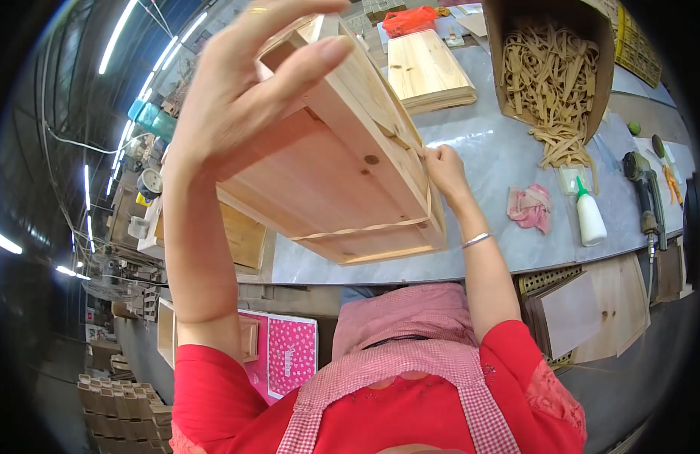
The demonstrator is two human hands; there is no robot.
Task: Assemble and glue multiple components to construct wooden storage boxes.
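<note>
A pale wooden box (327, 174) stands tilted before me, one broad knotty panel facing me. Around its lower part runs a tan rubber band (365, 228). My left hand (232, 94) is raised across the box's upper end, its thumb and fingers stretched apart; whether it touches the wood is hard to tell. At the box's right side, my right hand (447, 174) is closed in a pinch where another tan band seems to cross the edge. Its fingertips are partly hidden.
A carton (550, 11) spills tan rubber bands (550, 68) onto the grey table (486, 204). Stacked wooden boards (428, 72) lie behind the box. On the right are a pink rag (529, 206), a white glue bottle (590, 216) and an air tool (643, 189). More panels (584, 310) stand below.
</note>
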